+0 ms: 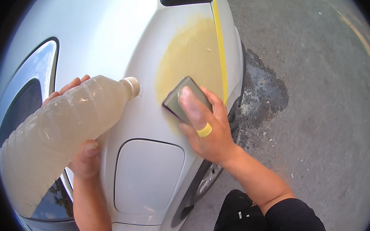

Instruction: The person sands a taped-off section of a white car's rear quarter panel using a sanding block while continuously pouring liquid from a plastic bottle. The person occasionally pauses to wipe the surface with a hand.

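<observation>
Gripping a grey-green sanding block [177, 95], your right hand [213, 134] has its fingers spread over the top and sides, with a yellow band [204, 130] around one finger. The block lies over the lower part of a broad yellowish patch [189, 47] on the white car's rear side panel [127, 115]; the hand is slightly blurred. Your left hand [86, 162] is closed around a large ribbed plastic bottle [64, 120] of cloudy, whitish contents, thumb on the near side and fingers behind it. The bottle is tilted, its pale cap [132, 87] pointing up and right, toward the patch but apart from it. A strip of yellow tape [220, 49] runs down the patch's right side. Nearer you is the shut fuel door [148, 177], with part of a wheel [209, 177] to its right. Left of the bottle sits a chrome-trimmed side window [25, 104]. Beyond the car, a dark wet stain [266, 84] spreads over grey pavement [321, 125].
</observation>
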Motion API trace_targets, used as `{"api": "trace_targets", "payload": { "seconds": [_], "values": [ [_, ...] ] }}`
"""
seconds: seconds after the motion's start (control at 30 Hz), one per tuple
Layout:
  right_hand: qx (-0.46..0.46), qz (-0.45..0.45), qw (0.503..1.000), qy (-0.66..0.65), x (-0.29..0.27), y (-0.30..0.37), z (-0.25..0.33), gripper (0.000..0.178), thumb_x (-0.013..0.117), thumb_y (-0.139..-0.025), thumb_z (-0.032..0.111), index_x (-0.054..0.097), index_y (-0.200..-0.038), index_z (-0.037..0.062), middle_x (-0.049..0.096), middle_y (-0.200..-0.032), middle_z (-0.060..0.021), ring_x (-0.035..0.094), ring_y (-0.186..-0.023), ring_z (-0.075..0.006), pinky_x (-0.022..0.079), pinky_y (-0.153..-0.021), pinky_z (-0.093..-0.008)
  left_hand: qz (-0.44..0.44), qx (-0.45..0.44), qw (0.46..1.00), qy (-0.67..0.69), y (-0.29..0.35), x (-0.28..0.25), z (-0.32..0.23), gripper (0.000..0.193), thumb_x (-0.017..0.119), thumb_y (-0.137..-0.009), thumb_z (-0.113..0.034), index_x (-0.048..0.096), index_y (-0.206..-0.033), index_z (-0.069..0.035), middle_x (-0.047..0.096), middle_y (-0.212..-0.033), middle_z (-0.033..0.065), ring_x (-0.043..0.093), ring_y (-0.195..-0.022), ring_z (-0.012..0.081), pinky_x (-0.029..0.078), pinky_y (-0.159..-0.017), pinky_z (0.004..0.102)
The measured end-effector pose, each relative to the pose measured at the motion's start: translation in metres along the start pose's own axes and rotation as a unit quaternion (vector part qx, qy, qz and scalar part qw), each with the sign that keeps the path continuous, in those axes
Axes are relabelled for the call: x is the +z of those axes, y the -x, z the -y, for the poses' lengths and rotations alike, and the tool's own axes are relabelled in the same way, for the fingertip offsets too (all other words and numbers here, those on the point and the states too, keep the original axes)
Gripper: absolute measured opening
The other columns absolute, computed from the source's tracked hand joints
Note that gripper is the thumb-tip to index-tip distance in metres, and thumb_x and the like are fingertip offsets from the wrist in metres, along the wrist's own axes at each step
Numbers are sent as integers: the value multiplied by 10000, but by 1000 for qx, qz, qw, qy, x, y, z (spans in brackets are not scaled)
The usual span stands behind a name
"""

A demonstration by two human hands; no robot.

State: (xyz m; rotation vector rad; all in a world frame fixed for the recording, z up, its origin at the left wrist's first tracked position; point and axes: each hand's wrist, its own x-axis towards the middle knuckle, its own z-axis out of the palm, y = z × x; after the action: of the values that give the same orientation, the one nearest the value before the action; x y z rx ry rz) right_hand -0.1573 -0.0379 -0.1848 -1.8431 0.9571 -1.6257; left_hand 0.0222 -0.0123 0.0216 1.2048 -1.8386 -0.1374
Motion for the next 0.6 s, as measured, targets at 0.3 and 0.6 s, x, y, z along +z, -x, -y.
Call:
{"api": "trace_targets", "payload": {
  "seconds": [0.3,0.6],
  "values": [
    [1,-49,998,45,9,-92,-29,553,736,-859,143,571,-1385,100,556,-1433,-61,448,-1286,-409,402,-1003,-509,-13,-7,1000,3,-2,5,-2,986,905,-698,-514,388,-1447,-134,530,-1425,182,527,-1336,343,461,-1106,504],
    [-26,-16,998,52,2,-47,4,658,736,-842,137,498,-1454,101,594,-1358,-131,484,-1256,-430,406,-1025,-507,13,18,999,-25,-1,1,4,1014,920,-674,-518,383,-1448,-142,510,-1441,183,513,-1346,331,478,-1094,487]
  ]
}}
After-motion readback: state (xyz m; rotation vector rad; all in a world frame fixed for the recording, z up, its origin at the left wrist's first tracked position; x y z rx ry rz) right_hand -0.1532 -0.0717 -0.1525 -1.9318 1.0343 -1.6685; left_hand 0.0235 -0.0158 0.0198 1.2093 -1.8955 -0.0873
